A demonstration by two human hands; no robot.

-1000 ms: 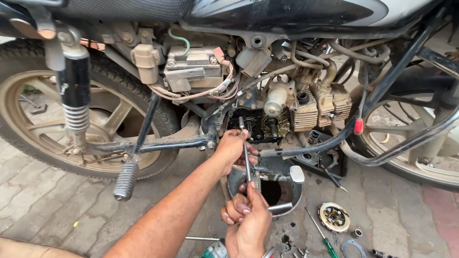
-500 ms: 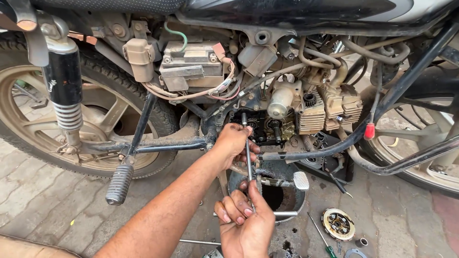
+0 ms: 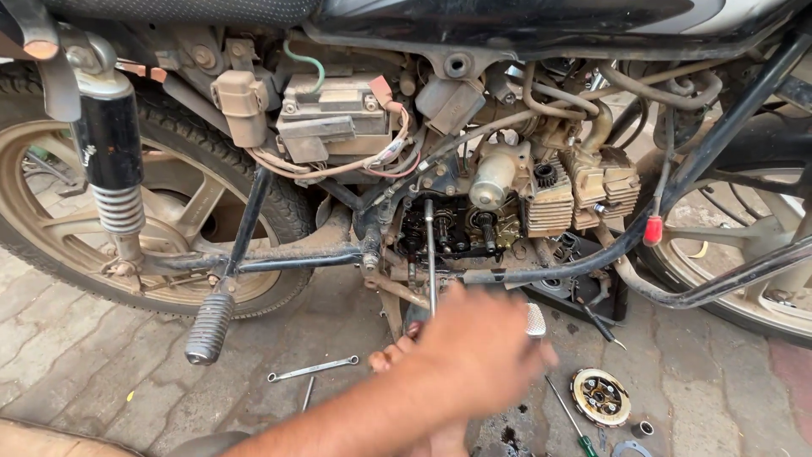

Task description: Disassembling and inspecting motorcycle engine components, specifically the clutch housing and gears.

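Observation:
A motorcycle stands side-on with its engine case open point(image 3: 448, 233), gears showing inside. A long thin metal tool point(image 3: 430, 254) runs from the open engine down toward my hands. My left hand point(image 3: 482, 351), blurred by motion, reaches in from the lower left and covers the tool's lower end. Whether it grips anything cannot be told. My right hand point(image 3: 387, 359) is mostly hidden under it; only fingertips and a bit of wrist show, around the tool's handle.
A small spanner point(image 3: 313, 369) lies on the paving left of my hands. A round clutch plate point(image 3: 599, 396), a green-handled screwdriver point(image 3: 568, 416) and a small ring point(image 3: 643, 429) lie to the right. A footpeg point(image 3: 209, 326) and the rear wheel point(image 3: 51, 245) sit at the left.
My left hand has dropped from the engine opening down over my right hand. The view has moved closer to the motorcycle.

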